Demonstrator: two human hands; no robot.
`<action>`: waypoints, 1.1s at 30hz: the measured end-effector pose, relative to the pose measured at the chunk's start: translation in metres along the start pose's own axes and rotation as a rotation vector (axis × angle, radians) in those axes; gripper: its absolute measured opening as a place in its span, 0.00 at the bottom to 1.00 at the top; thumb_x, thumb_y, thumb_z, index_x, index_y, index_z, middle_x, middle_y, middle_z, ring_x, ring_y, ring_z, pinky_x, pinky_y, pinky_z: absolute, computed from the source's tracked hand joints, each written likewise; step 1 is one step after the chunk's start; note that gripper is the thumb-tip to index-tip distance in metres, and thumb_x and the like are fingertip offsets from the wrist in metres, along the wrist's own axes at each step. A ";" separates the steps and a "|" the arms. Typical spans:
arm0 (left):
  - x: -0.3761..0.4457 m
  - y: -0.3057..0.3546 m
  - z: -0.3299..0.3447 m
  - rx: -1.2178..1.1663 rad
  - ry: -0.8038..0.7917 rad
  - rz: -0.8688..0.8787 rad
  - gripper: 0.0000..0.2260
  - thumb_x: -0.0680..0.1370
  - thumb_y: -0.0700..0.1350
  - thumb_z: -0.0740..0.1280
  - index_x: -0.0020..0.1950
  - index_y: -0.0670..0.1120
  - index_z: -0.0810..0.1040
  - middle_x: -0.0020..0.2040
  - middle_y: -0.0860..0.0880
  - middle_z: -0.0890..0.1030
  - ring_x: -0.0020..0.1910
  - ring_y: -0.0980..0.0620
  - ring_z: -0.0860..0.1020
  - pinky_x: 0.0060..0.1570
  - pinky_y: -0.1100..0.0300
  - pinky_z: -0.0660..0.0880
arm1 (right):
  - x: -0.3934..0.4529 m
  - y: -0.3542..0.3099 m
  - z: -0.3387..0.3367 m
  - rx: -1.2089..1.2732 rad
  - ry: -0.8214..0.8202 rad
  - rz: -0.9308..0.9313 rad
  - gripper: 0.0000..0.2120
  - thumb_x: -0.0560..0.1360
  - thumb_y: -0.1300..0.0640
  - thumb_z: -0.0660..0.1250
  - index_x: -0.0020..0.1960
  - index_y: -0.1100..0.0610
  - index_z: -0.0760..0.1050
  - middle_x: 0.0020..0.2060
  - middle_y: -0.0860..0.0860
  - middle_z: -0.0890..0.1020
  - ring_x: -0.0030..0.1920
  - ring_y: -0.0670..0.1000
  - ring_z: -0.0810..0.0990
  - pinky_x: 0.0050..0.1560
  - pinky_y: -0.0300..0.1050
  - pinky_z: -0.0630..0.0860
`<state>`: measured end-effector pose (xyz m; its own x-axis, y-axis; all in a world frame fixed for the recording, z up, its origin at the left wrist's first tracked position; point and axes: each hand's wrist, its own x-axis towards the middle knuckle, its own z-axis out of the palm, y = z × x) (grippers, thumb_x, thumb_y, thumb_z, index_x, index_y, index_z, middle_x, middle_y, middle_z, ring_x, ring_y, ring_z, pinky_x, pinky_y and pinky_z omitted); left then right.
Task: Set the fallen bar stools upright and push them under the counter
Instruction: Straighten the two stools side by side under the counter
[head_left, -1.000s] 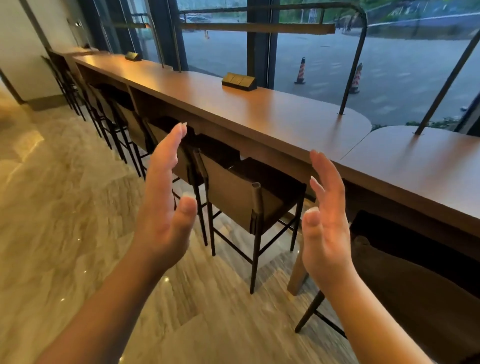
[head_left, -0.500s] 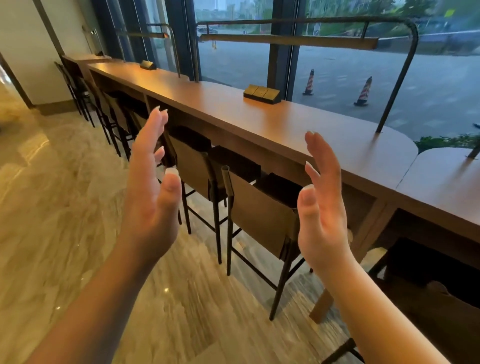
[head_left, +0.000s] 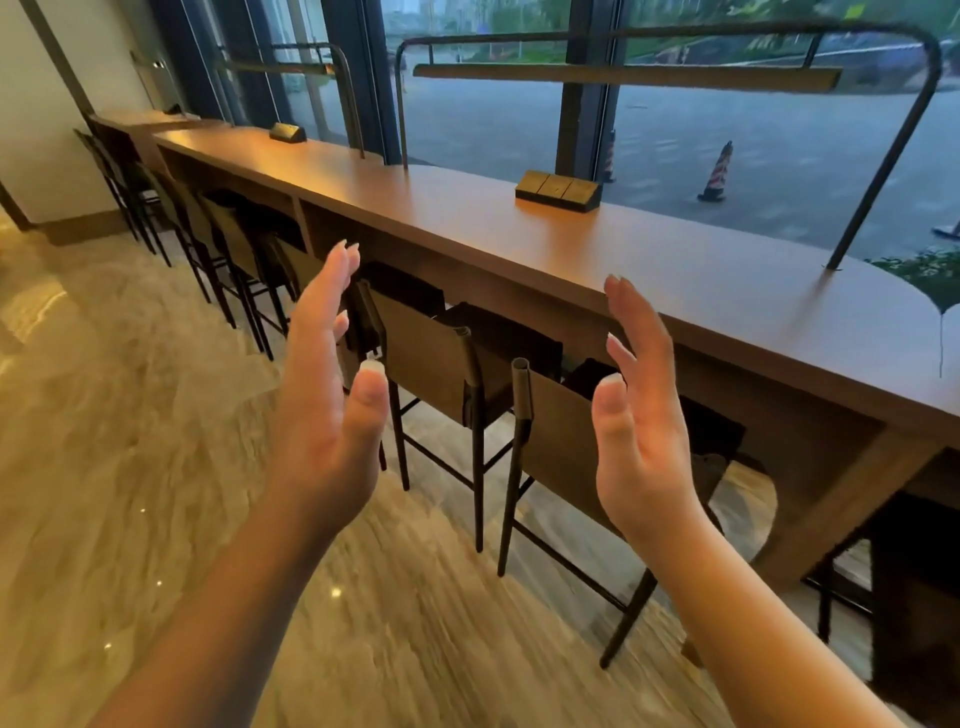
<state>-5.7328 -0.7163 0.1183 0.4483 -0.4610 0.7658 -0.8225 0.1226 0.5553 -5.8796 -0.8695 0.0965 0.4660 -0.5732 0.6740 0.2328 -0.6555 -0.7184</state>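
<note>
Bar stools (head_left: 447, 358) upright under counter (head_left: 675, 280), hands (head_left: 332, 395) raised (spread, holding nothing)

stools (head_left: 447, 364) under counter (head_left: 701, 280), windows (head_left: 675, 135) behind

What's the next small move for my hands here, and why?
Probably lower both open hands, left and right, onto the nearest stool's backrest and push: it stands upright but its back sticks out from under the counter.
</note>
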 end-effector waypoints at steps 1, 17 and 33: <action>0.004 -0.011 -0.001 -0.012 -0.008 -0.009 0.34 0.80 0.69 0.49 0.80 0.50 0.54 0.80 0.50 0.60 0.78 0.55 0.60 0.74 0.58 0.62 | 0.006 0.006 0.008 -0.006 0.000 0.002 0.33 0.78 0.29 0.50 0.77 0.43 0.55 0.77 0.42 0.63 0.76 0.43 0.62 0.73 0.42 0.62; 0.119 -0.175 0.090 -0.078 -0.190 -0.043 0.36 0.79 0.70 0.49 0.80 0.50 0.53 0.80 0.51 0.61 0.78 0.58 0.61 0.73 0.60 0.62 | 0.113 0.146 0.066 -0.075 0.145 0.111 0.37 0.77 0.29 0.50 0.78 0.50 0.56 0.77 0.48 0.63 0.76 0.44 0.62 0.74 0.52 0.64; 0.167 -0.314 0.176 -0.322 -0.465 -0.137 0.28 0.77 0.73 0.49 0.77 0.67 0.55 0.79 0.58 0.61 0.77 0.57 0.63 0.73 0.56 0.63 | 0.128 0.227 0.116 -0.304 0.284 0.344 0.35 0.78 0.29 0.50 0.78 0.47 0.55 0.77 0.44 0.62 0.76 0.45 0.62 0.73 0.51 0.64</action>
<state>-5.4619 -0.9866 0.0145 0.2821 -0.8204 0.4974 -0.5872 0.2623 0.7658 -5.6680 -1.0339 -0.0003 0.2131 -0.8626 0.4587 -0.1697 -0.4951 -0.8521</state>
